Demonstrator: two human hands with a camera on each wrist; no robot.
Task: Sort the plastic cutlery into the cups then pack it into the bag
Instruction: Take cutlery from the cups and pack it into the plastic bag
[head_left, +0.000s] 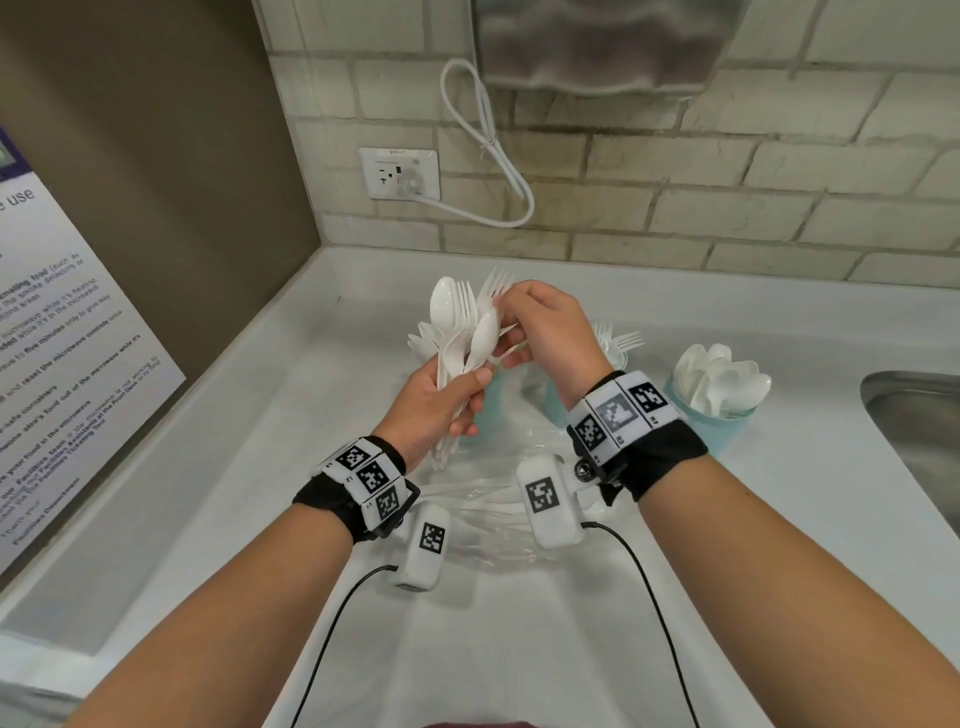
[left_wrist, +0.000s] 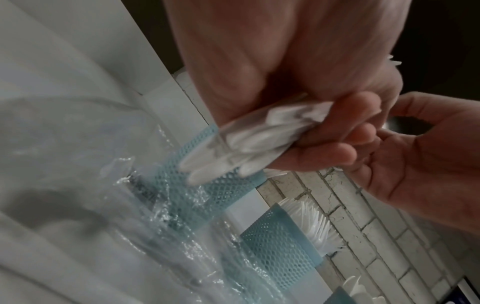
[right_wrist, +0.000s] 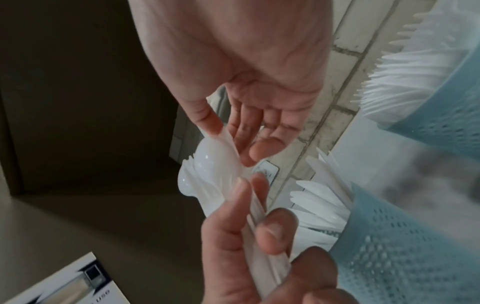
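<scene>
I counted three pale blue mesh cups on the white tabletop (head_left: 519, 649): the spoon cup (head_left: 714, 422) at the right, its smooth rounded bowls heaped above the rim, the fork cup (head_left: 615, 358) half hidden behind my right wrist, and a third cup (left_wrist: 207, 185) behind my hands with flat pointed white pieces fanning out. My left hand (head_left: 436, 405) was curled round a bundle of white plastic cutlery (head_left: 460, 332), handles down, at least two glossy spoons and several tined forks showing at the top; I could not count them all. My right hand (head_left: 545, 332) pinched at the top of that bundle between thumb and fingertips. One clear, crinkled plastic bag (head_left: 498, 519) lay flat below my wrists
</scene>
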